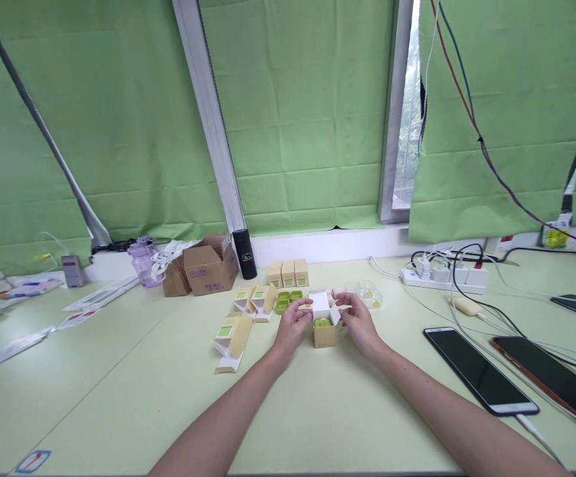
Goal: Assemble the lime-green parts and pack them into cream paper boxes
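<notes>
Left hand (292,326) and right hand (358,320) pinch flaps of open box (324,336), green item (323,322) inside.

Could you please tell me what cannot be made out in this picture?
Head view: lower contents of the small open tan cardboard box, hidden by its walls.
Head view: part of the clear plastic containers, hidden by the right hand.
Head view: lettering on the black cylindrical bottle, too small to read.
Head view: right end of the brown-edged black phone, cut off by the frame.
</notes>
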{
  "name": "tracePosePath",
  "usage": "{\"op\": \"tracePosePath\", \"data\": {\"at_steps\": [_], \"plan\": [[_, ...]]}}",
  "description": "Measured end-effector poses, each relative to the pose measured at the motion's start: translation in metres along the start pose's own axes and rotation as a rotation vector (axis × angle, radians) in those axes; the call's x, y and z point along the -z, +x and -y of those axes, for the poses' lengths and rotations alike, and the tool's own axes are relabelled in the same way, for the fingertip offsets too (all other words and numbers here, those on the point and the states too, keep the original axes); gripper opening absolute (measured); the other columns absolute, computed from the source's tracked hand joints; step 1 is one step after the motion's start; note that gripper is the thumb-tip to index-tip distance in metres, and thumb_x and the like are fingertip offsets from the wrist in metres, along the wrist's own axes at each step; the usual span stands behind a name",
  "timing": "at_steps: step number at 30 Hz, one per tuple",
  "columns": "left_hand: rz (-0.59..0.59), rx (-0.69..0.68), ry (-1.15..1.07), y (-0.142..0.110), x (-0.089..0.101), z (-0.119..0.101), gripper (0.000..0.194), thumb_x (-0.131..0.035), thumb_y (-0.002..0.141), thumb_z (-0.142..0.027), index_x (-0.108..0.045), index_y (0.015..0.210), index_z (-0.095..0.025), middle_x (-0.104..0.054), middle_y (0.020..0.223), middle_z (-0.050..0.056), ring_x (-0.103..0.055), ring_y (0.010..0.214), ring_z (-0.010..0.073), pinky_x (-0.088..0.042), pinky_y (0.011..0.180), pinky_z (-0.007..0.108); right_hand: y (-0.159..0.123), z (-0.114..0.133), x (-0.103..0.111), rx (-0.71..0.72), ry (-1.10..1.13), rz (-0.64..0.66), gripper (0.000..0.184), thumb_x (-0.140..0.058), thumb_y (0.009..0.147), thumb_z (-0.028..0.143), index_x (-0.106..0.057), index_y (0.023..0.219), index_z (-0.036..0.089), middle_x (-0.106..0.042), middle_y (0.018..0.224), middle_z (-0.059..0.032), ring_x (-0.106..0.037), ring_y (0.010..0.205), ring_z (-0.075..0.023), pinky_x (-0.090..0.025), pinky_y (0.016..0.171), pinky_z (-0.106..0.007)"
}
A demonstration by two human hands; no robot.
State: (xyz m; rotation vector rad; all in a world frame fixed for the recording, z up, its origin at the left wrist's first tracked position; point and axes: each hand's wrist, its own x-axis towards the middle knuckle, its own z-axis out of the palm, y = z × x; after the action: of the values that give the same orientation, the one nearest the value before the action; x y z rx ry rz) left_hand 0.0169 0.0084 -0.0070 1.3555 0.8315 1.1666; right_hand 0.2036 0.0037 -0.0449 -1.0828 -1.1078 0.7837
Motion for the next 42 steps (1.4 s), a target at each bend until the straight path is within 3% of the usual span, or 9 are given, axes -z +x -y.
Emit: {"op": "tracePosePath", "data": {"at_steps": [9,23,27,32,42], "plan": [[0.031,0.032,0.002,-0.003,-0.005,0.005,0.056,-0.084,0.073,-0.044,-0.053,0.115,-0.021,-0.075,0.089,0.005,-0.072,0.085,0.0226,-0.048,0.082,0.032,-0.004,0.007,-0.002,-0.087,0.082,0.051,0.052,-0.052,0.057,0.024,-0.06,0.108,0.024,-0.062,0.1,-0.0032,-0.056,0.067,-0.0161,-0.044,0.055,-0.028],[0.041,0.025,0.023,-0.005,-0.007,0.002,0.051,-0.079,0.075,-0.035,-0.049,0.114,-0.021,-0.075,0.092,0.005,-0.071,0.082,0.0209,-0.048,0.078,0.031,-0.009,0.017,-0.004,-0.177,0.179,0.124,0.045,-0.067,0.066,0.036,-0.057,0.108,0.025,-0.06,0.096,-0.002,-0.059,0.068,-0.0168,-0.045,0.052,-0.027],[0.048,0.024,0.013,-0.005,-0.008,0.001,0.051,-0.079,0.075,-0.038,-0.049,0.113,-0.022,-0.074,0.087,0.003,-0.072,0.082,0.0223,-0.05,0.077,0.031,-0.01,0.015,-0.005,-0.184,0.159,0.16,0.048,-0.072,0.069,0.044,-0.057,0.111,0.025,-0.061,0.096,-0.0021,-0.06,0.072,-0.0177,-0.045,0.053,-0.027],[0.045,0.027,0.015,-0.006,-0.008,0.002,0.053,-0.079,0.075,-0.039,-0.048,0.114,-0.022,-0.075,0.095,0.006,-0.072,0.083,0.0209,-0.049,0.076,0.03,-0.01,0.012,-0.006,-0.208,0.104,0.185,0.053,-0.074,0.069,0.048,-0.057,0.114,0.026,-0.061,0.101,-0.0025,-0.06,0.079,-0.0189,-0.043,0.053,-0.025],[0.049,-0.017,0.054,-0.005,-0.008,0.004,0.048,-0.077,0.078,-0.037,-0.048,0.114,-0.022,-0.076,0.095,0.005,-0.07,0.079,0.019,-0.049,0.076,0.03,-0.007,0.003,-0.006,-0.107,-0.001,0.195,0.045,-0.073,0.072,0.042,-0.06,0.112,0.025,-0.066,0.095,-0.0024,-0.062,0.072,-0.0188,-0.047,0.058,-0.03]]}}
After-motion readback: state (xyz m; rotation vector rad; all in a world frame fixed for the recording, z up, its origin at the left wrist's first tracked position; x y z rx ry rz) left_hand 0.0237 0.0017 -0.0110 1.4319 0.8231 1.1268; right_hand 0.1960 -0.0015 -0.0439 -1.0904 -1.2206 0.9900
